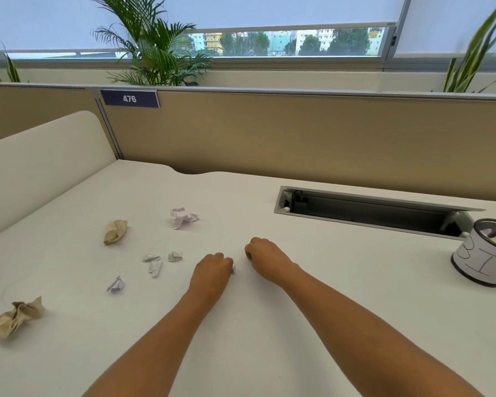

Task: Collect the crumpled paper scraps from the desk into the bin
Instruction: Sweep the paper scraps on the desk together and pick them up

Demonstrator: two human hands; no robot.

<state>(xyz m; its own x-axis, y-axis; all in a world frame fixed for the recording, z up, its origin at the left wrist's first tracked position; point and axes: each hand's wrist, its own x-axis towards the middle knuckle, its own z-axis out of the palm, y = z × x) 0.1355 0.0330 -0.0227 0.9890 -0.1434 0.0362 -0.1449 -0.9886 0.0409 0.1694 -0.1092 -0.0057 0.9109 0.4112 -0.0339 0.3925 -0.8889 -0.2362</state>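
Several crumpled paper scraps lie on the white desk (298, 325): a pale pink one (183, 216), a tan one (115, 231), three small white ones (151, 257) (174, 256) (155, 267), a lilac one (116, 284) and a big brown one (13, 316) at the left edge. My left hand (212, 270) is closed at mid-desk with a bit of white scrap (232, 270) showing at its fingers. My right hand (265, 255) is curled beside it around something small and yellow (247, 247). The bin (483, 252), a small mesh cup wrapped in white paper, stands at the far right with scraps inside.
An open cable tray slot (370, 210) is cut into the desk behind my right hand, just left of the bin. A beige partition (298, 133) closes the back; a cream side screen (40, 161) stands at the left. Plants and windows lie beyond.
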